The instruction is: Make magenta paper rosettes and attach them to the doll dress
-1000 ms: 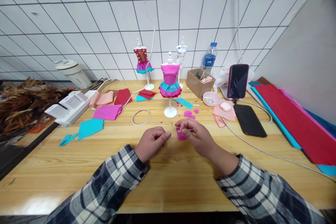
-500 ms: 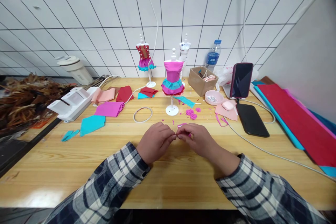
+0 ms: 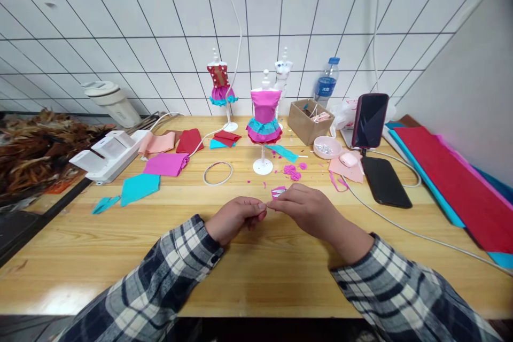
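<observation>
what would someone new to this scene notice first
Probably the bright magenta-and-turquoise dress on a small white mannequin, standing near the middle of the wooden table. Nearer the viewer, the left hand and right hand come together almost fingertip to fingertip. The long red sheet at the far right also makes a strong block of colour.

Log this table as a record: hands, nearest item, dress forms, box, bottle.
Hands: left hand and right hand close together; anything pinched too small to tell
Nearest item: magenta piece at the right hand; whether held, unclear
Front form: magenta top, turquoise and magenta skirt
Rear forms: red-topped form left, white form right
Cardboard box: open, items inside
Bottle: blue cap, behind box
</observation>
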Action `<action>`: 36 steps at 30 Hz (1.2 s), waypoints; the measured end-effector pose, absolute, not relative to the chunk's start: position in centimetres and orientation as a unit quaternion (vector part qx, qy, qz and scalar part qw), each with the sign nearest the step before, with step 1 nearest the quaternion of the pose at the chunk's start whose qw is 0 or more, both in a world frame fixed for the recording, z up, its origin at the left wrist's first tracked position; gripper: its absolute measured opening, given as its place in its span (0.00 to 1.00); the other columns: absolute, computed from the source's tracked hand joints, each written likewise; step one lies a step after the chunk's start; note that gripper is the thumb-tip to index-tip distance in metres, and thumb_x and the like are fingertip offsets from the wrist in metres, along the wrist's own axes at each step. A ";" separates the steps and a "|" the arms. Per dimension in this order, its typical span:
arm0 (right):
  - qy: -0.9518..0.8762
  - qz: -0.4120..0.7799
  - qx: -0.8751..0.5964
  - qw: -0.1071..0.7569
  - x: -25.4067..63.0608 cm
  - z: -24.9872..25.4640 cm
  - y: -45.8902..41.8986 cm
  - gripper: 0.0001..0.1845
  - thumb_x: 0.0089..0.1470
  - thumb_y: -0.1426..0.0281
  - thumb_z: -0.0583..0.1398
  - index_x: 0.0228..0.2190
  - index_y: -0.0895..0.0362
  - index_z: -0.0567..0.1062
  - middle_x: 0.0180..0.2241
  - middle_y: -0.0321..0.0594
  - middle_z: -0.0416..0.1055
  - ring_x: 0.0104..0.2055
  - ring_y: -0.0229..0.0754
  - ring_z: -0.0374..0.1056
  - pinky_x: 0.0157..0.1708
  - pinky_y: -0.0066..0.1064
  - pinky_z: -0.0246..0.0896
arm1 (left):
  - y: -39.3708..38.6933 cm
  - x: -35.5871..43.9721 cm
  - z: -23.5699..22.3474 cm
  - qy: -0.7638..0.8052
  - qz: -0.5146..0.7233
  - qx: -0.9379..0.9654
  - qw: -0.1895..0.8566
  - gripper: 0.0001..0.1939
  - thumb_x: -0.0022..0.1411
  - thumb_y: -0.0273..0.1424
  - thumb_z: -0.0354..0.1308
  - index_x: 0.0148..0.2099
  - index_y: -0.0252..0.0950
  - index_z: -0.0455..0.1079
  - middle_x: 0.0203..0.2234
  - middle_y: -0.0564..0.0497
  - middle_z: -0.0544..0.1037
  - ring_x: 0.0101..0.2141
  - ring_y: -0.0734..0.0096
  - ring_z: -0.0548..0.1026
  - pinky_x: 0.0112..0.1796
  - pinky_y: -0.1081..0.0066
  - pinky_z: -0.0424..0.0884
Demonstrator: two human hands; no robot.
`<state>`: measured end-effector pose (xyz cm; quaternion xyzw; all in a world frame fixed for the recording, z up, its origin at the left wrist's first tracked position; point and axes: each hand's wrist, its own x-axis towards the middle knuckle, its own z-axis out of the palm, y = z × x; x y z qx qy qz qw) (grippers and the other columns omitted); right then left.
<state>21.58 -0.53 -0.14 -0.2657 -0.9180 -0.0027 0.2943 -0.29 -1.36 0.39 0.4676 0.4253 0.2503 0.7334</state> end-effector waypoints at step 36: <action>-0.819 0.135 -0.557 -0.013 26.2 1.9 1.5 0.07 0.52 0.69 0.55 0.30 0.52 0.75 0.29 0.36 0.76 0.29 0.38 0.67 0.24 0.28 0.43 | -3.3 6.7 -1.2 0.341 0.091 0.935 -0.019 0.13 0.67 0.38 0.48 0.45 0.35 0.68 0.60 0.47 0.67 0.53 0.56 0.64 0.49 0.56 0.59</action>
